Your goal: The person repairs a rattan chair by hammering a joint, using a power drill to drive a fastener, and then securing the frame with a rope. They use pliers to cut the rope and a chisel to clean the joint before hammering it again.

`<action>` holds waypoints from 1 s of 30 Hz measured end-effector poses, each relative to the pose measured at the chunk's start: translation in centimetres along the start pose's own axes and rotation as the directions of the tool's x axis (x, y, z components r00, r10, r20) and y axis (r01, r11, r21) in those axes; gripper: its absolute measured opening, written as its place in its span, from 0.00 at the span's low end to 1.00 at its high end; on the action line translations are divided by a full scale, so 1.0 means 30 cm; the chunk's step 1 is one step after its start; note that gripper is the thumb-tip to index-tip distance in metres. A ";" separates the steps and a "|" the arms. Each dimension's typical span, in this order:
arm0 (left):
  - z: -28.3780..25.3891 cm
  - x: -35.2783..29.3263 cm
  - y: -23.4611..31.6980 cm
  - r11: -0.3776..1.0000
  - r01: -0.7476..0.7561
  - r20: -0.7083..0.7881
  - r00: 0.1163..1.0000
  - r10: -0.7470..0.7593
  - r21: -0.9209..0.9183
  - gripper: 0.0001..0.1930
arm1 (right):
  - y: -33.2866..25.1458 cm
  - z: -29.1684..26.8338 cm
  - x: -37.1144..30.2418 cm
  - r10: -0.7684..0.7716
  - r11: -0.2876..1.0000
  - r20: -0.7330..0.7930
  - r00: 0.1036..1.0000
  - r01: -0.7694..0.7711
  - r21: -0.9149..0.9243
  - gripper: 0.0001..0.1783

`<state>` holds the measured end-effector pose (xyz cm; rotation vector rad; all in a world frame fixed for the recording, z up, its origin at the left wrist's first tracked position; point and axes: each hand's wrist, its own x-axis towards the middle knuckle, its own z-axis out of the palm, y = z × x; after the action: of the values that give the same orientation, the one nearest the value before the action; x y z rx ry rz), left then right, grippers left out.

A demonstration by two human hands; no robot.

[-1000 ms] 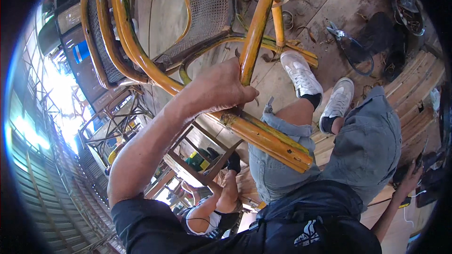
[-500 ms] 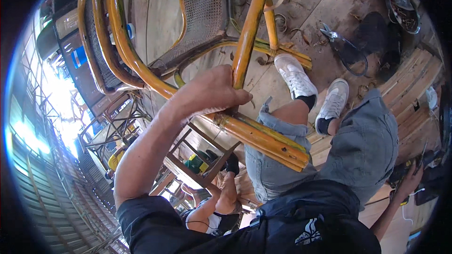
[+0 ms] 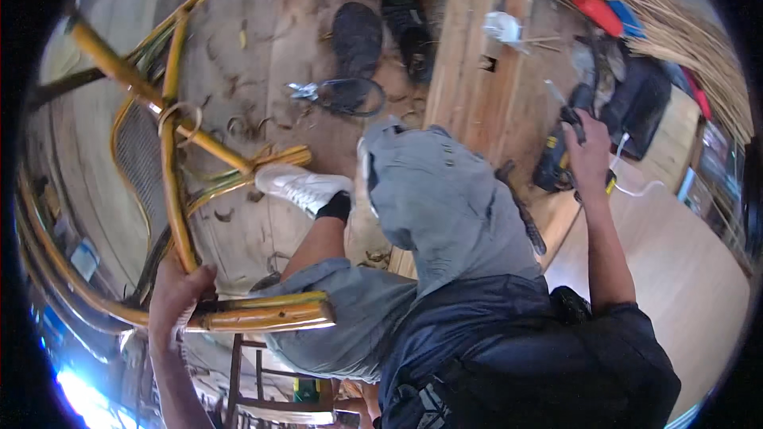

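Leftward across the view, the rattan chair frame is being shifted as the gaze is being turned right. Its rail is being held over the left thigh, the strut being clasped by the left hand, seemingly for steadiness. Rightward, a blurred dark tool is being grasped by the right hand. Beyond, pliers are being kept on the floorboards, probably within reach.
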<state>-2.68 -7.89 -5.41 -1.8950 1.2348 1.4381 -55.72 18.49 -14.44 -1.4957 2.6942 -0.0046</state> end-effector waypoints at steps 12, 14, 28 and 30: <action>0.024 0.023 -0.003 0.997 -0.079 -0.034 0.996 0.080 0.023 0.14 | 0.090 0.064 0.141 -0.312 0.949 0.019 0.950 0.312 0.038 0.17; 0.020 0.007 0.000 0.995 -0.101 -0.007 0.995 0.101 0.014 0.15 | 0.062 0.064 0.158 -0.339 0.940 0.004 0.941 0.338 0.033 0.17; -0.020 0.001 0.029 0.919 0.197 0.103 0.980 -0.172 -0.342 0.27 | 0.176 0.224 0.204 -0.308 0.951 0.094 0.947 0.309 0.002 0.25; -0.021 -0.008 0.018 0.842 0.201 0.132 0.979 -0.156 -0.501 0.31 | 0.207 0.261 0.213 -0.284 0.952 0.129 0.950 0.295 -0.083 0.24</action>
<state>-2.84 -8.55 -4.89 -2.1810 0.6411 1.8520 -63.93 16.58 -22.77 -1.8466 2.3952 0.2015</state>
